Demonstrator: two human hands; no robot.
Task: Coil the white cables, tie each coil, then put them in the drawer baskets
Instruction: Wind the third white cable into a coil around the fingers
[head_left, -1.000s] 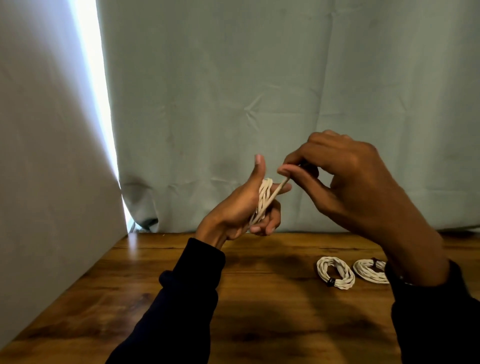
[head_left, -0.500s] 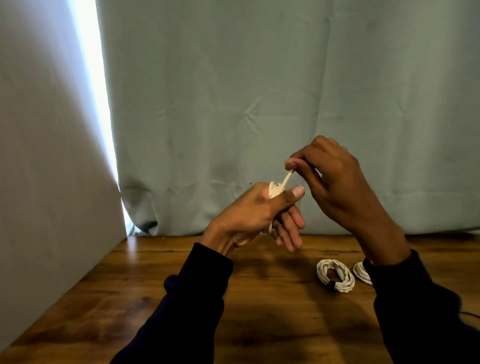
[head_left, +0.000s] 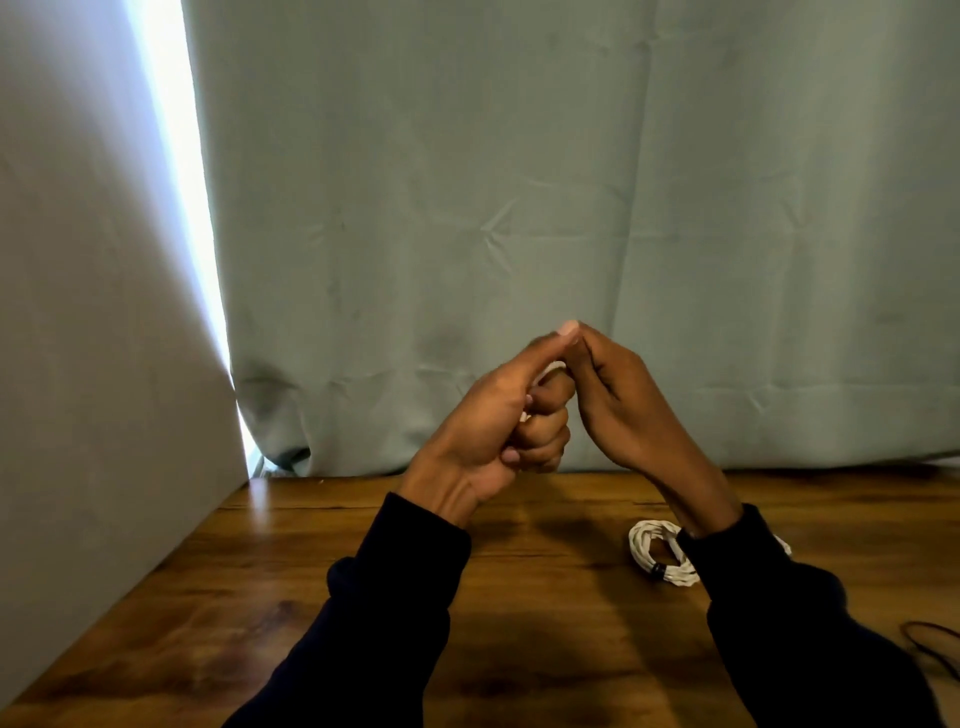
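Two hands: both are raised above the table (head_left: 322, 587), in front of the curtain (head_left: 519, 208), and are pressed together at the fingertips.
Left hand (head_left: 498, 421): the fingers are curled tightly into the palm and a white cable (head_left: 551, 368) is gripped inside; the thumb is stretched upward.
Cable in hand: only small white slivers are seen, above the curled fingers and beside the palm.
Right hand (head_left: 618, 410): its back is turned to the camera; the fingertips are laid against the left thumb, and whether anything is pinched cannot be told.
Coil on table (head_left: 655, 555): a white coil bound by a dark tie is laid beside the right sleeve (head_left: 769, 613), partly covered by it.
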